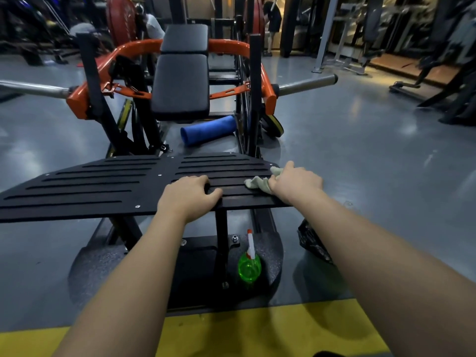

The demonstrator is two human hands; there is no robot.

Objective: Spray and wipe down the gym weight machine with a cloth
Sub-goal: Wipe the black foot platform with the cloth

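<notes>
Gym hall, dim. Grey glossy floor with patches of reflected light; a yellow strip runs across the near edge. Weight machine centre frame, orange and black. Cloth: pale, crumpled, on the near right corner of the black slotted footplate. Right hand lies over it, fingers curled round the bunched fabric and holding it down on the plate; loose folds stick out to the left of the fingers and past the fingertips. Left hand is at the middle of the plate's near edge, fingers curled onto the top face, thumb at the rim: it grips the plate. The hands are apart; the cloth lies between them and touches the right one only. Spray bottle: translucent green, white-and-red nozzle, upright on the dark speckled base plate under the footplate, just right of the black upright post, well below both hands. Beyond the footplate: blue foam roller lying at a slant; black padded seat in two sections; chrome sleeves projecting left and right; red weight discs at the back. Dark crumpled object under the right forearm, cannot identify. Background holds more racks and machines and a few blurred people.
</notes>
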